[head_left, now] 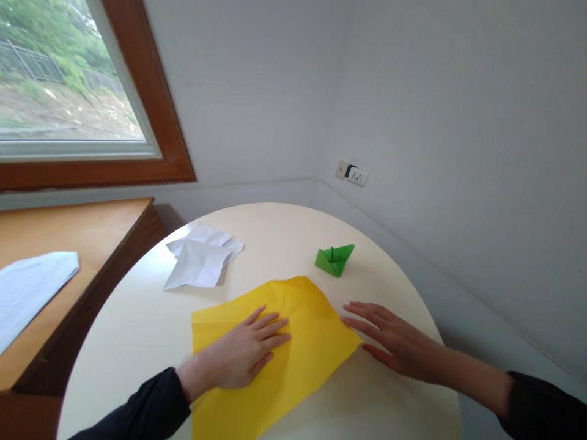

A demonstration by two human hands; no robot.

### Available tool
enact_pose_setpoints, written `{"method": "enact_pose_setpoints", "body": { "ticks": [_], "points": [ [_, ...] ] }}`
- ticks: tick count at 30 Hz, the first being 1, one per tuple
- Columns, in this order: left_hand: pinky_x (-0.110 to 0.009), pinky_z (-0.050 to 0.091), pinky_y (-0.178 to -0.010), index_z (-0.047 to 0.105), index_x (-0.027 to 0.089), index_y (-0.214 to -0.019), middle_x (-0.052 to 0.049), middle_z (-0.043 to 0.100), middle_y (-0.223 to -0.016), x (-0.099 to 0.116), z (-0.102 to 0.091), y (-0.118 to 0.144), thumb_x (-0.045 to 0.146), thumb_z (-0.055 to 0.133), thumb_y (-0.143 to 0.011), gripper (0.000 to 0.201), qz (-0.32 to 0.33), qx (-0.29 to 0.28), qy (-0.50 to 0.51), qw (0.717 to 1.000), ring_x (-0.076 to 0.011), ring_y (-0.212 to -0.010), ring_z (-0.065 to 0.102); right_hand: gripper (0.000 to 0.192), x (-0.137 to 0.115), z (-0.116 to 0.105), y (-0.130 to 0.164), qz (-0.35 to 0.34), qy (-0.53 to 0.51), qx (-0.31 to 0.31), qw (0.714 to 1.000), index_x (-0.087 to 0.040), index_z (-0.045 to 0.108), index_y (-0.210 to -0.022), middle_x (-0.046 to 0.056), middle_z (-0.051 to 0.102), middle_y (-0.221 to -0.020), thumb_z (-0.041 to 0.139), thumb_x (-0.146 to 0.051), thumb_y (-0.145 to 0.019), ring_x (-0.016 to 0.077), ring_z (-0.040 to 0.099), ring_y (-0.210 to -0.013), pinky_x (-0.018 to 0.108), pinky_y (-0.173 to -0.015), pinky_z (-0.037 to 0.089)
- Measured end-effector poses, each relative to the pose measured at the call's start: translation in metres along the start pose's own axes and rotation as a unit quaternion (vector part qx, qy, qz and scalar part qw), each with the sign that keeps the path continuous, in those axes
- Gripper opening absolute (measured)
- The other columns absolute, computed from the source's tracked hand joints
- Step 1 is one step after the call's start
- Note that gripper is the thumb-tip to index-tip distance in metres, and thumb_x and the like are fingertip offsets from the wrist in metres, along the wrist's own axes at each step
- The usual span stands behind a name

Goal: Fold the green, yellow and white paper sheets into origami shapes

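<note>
A large sheet of yellow paper (307, 342) with faint creases lies on the round table, its near end running out of the bottom of the view. My left hand (245, 351) rests flat on it, fingers spread. At the sheet's right corner is my right hand (389, 336), its fingers apart and the fingertips near or touching the edge; whether they touch, I cannot tell. Beyond the sheet to the right stands a folded green paper boat (334, 260).
Creased white paper sheets (199, 263) lie at the back left of the pale round table (270, 229). A wooden desk (92, 226) with a folded light cloth (36, 287) adjoins on the left. Walls with a power socket (358, 176) and a window surround the table.
</note>
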State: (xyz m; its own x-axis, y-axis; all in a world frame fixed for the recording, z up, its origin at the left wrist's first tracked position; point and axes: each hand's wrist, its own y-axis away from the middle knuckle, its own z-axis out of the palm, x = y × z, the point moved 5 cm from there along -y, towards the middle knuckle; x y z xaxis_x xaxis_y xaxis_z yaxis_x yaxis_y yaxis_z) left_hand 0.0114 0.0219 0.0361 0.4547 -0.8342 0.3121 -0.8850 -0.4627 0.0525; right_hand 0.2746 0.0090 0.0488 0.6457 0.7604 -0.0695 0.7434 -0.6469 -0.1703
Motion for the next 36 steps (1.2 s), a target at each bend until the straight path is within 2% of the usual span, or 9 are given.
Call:
{"method": "enact_pose_setpoints", "body": {
  "ticks": [7,13,21,25,31,36],
  "points": [
    [-0.047,0.018,-0.112,0.043,0.023,-0.131,-0.006,0.04,-0.142,0.001,0.002,-0.005,0.024,0.039,-0.089,0.042,-0.011,0.028,0.016,0.999,-0.0218,-0.132,0.034,0.046,-0.018,0.014,-0.01,-0.092,-0.018,0.021,0.995,-0.021,0.05,-0.124,0.01,0.061,-0.121,0.045,-0.005,-0.081,0.0191,0.048,-0.122,0.044,-0.104,0.032],
    [-0.046,0.014,-0.113,0.038,0.024,-0.135,-0.006,0.039,-0.143,0.0,0.006,-0.008,0.033,0.034,-0.093,0.043,-0.013,0.027,-0.011,0.999,-0.0216,-0.133,0.032,0.025,-0.034,0.011,-0.019,-0.126,-0.061,0.067,0.988,-0.02,0.057,-0.107,0.006,0.071,-0.099,0.045,-0.01,-0.088,0.0166,0.063,-0.101,0.041,-0.099,0.038],
    [-0.054,0.017,-0.109,0.033,0.016,-0.138,-0.011,0.034,-0.144,0.009,0.025,-0.024,0.046,0.022,-0.095,0.054,-0.123,0.053,-0.053,0.99,-0.028,-0.134,0.028,0.021,-0.048,0.027,-0.026,-0.146,-0.114,0.11,0.976,-0.017,0.057,-0.102,0.008,0.07,-0.09,0.042,-0.013,-0.088,0.0174,0.064,-0.088,0.036,-0.081,0.048],
    [-0.055,0.018,-0.109,0.029,0.013,-0.14,-0.013,0.029,-0.147,0.012,0.033,-0.029,0.048,0.018,-0.094,0.059,-0.166,0.061,-0.05,0.983,-0.0292,-0.136,0.024,0.02,-0.05,0.034,-0.027,-0.141,-0.149,0.132,0.97,-0.015,0.056,-0.102,0.011,0.068,-0.093,0.043,-0.018,-0.088,0.0193,0.063,-0.089,0.035,-0.077,0.05],
    [-0.053,0.014,-0.11,0.023,0.012,-0.142,-0.012,0.024,-0.148,0.015,0.043,-0.029,0.05,0.018,-0.093,0.062,-0.175,0.083,-0.059,0.979,-0.0279,-0.138,0.019,0.031,-0.04,0.04,-0.024,-0.103,-0.177,0.12,0.972,-0.016,0.054,-0.112,0.015,0.065,-0.106,0.055,-0.025,-0.083,0.0223,0.058,-0.105,0.039,-0.09,0.047],
    [-0.049,0.012,-0.112,0.02,0.014,-0.143,-0.01,0.025,-0.149,0.012,0.045,-0.027,0.051,0.02,-0.093,0.062,-0.159,0.096,-0.065,0.981,-0.0253,-0.138,0.018,0.044,-0.025,0.046,-0.023,-0.049,-0.162,0.09,0.982,-0.016,0.051,-0.122,0.016,0.059,-0.119,0.052,-0.012,-0.078,0.0233,0.051,-0.117,0.044,-0.099,0.042]
  ]
}}
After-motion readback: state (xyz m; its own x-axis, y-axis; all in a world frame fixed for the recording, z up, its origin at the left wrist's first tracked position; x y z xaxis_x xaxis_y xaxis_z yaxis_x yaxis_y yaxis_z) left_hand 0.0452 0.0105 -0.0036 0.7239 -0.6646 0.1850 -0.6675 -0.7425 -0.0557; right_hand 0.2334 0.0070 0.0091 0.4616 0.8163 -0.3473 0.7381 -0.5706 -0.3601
